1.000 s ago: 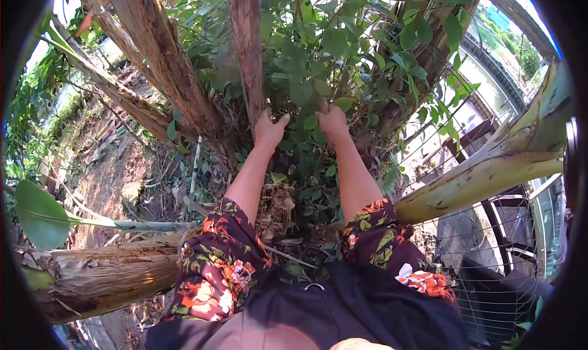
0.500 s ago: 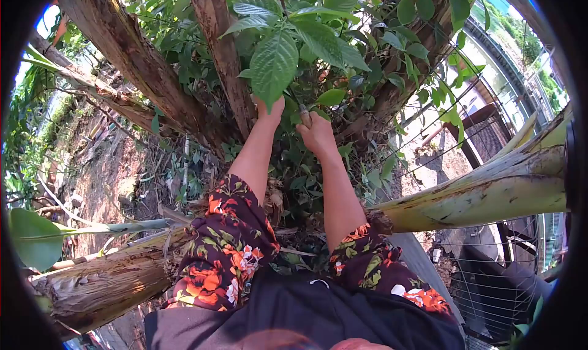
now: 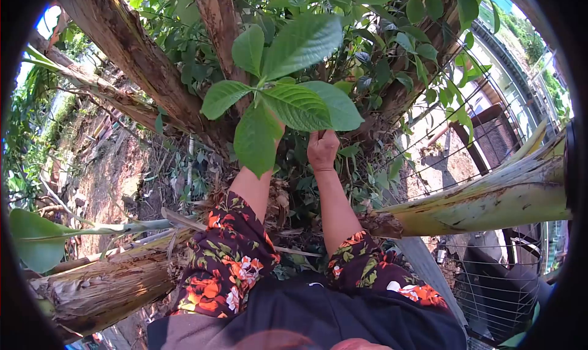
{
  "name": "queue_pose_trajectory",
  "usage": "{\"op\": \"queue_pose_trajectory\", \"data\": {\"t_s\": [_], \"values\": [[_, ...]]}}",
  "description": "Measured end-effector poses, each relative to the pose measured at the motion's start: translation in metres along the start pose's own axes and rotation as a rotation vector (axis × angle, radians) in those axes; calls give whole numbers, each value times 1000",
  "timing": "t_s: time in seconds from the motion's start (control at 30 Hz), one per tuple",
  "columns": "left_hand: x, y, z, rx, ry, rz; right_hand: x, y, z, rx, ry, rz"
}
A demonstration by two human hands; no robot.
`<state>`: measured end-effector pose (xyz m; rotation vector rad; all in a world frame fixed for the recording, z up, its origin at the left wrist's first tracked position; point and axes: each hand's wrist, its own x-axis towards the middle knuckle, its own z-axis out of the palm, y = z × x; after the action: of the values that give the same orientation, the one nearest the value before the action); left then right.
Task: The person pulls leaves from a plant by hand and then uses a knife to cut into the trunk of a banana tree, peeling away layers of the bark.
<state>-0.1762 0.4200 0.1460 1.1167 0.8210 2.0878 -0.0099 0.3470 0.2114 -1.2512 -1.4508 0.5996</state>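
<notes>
A broad-leaved green sprig [image 3: 294, 102] stands in front of both hands and covers much of them. Only a sliver of my left hand [image 3: 280, 131] shows behind its lower leaf, so the fingers are hidden. Just right of it, my right hand [image 3: 323, 151] is closed in a fist under the right leaves. It held a wooden-handled tool with a thin dark end half a second ago; leaves now hide nearly all of that tool. Dense foliage [image 3: 294, 194] surrounds both wrists at the foot of the brown stems.
Thick brown stems [image 3: 138, 62] rise at the upper left, with another trunk [image 3: 422, 62] at the upper right. A cut log [image 3: 110, 276] lies low on the left. A pale green stem [image 3: 484, 197] crosses on the right, near wire fencing [image 3: 496, 289].
The sprig has tilted toward me and its leaves have swung lower, across my hands. My right hand has moved slightly down and right, and the tool's handle has passed behind leaves.
</notes>
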Motion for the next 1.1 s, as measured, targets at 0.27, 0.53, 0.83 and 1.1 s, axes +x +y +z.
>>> {"op": "queue_pose_trajectory", "data": {"t_s": [0.27, 0.53, 0.83, 1.1], "values": [[-17, 50, 8, 478, 539, -241, -48, 87, 14, -366, -494, 309], [-9, 92, 52, 631, 362, -167, 2, 3, 0, -253, -577, 65], [-16, 87, 14, 596, 441, -278, 25, -5, -4, -18, -138, -43], [0, 86, -11, 540, 492, -369, 40, 120, 56, -474, -365, 194]]}}
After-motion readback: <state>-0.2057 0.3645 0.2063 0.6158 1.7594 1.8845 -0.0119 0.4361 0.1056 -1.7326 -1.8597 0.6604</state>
